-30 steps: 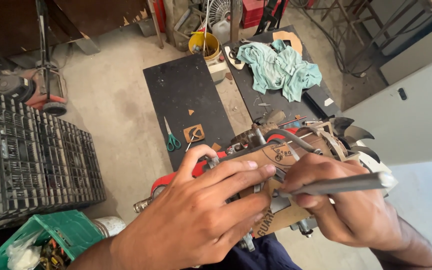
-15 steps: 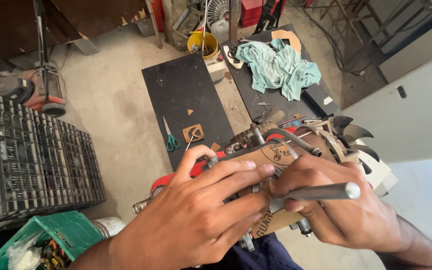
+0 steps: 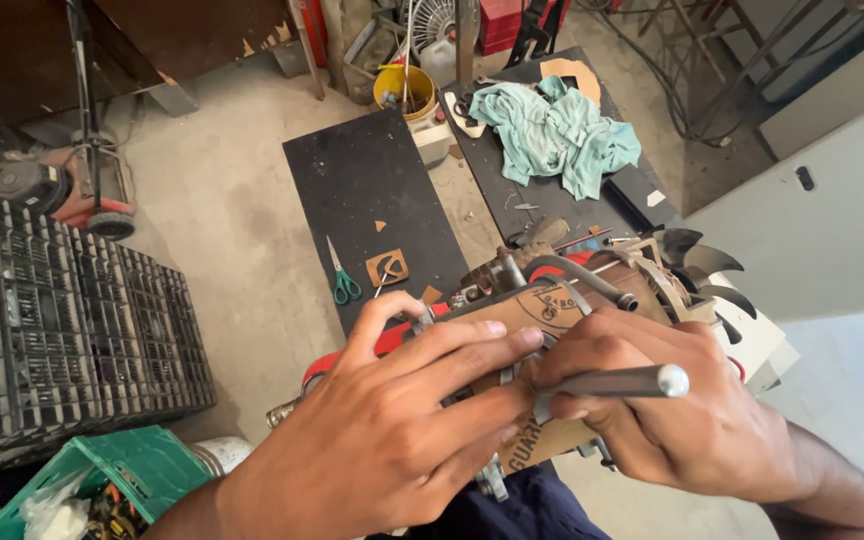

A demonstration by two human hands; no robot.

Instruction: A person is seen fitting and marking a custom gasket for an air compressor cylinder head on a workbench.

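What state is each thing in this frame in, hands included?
Left hand: flat, pressing the brown cardboard piece.
Right hand: closed around a grey metal rod.
Green-handled scissors: lying on the black board, blades shut.
Teal cloth: crumpled.
Yellow bucket: upright.

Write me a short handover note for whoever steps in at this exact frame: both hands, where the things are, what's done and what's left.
Left hand: spread flat, pressing the brown cardboard piece onto the small engine.
Right hand: closed on a grey metal rod, tip at the cardboard.
Nearby: scissors and a cardboard cut-out on the black board; teal rag behind.
Done: cardboard laid on the engine.
Left: cannot tell how far the marking has got; hands cover it.
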